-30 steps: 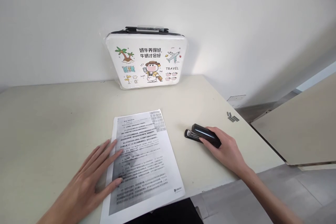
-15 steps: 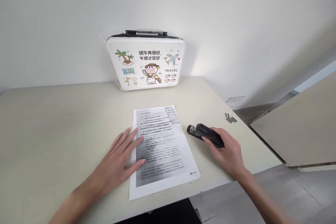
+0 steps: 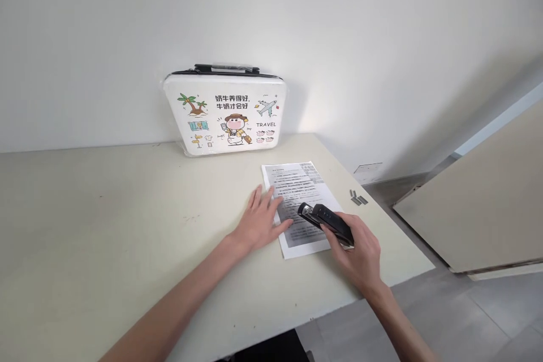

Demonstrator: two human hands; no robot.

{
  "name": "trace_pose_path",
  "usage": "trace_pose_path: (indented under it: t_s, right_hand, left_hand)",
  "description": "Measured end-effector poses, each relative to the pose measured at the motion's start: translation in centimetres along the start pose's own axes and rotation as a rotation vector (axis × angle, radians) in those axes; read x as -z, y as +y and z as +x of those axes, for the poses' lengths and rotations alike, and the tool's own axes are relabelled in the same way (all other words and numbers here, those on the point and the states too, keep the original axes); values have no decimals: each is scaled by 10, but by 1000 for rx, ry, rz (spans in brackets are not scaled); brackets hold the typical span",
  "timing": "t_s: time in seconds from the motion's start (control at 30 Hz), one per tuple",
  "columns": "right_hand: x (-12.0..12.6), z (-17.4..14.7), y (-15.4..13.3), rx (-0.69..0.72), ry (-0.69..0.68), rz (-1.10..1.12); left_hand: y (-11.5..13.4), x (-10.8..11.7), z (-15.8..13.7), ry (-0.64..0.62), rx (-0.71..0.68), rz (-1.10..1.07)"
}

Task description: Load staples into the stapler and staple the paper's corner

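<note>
A printed sheet of paper (image 3: 292, 189) lies on the pale table, its left edge under the fingers of my left hand (image 3: 261, 222). That hand rests flat with fingers spread. My right hand (image 3: 358, 246) is closed around a black stapler (image 3: 333, 223), which is held over the lower right part of the paper. The stapler's front end points left toward my left fingertips, and its jaws are apart. Whether more sheets lie under the top one, I cannot tell. Several strips of staples (image 3: 358, 198) lie to the right of the paper.
A white case (image 3: 227, 116) with cartoon prints and a black handle leans against the wall at the back. The table (image 3: 127, 249) ends at the right, with grey floor beyond it. A pale panel (image 3: 475, 198) stands past that edge.
My left hand has moved the paper away from me and to the right. The paper now lies partly beneath the stapler, which stays in my right hand. The view has shifted slightly.
</note>
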State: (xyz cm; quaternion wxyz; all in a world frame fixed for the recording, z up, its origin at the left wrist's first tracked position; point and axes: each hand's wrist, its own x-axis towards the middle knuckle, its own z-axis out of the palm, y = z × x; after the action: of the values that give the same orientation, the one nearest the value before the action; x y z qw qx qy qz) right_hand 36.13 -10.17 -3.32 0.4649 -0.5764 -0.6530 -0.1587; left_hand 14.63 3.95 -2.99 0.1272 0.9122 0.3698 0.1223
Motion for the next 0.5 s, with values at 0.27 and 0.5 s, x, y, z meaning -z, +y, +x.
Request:
trace_pose_path:
  t_s: [0.27,0.5]
  right_hand:
    - [-3,-3,4,-78,-29,15]
    - [-25,19,-18,-219,-235,199]
  left_hand:
    - [-5,4,2,77,-25,-235]
    - [-71,52,-54,146,137,-525]
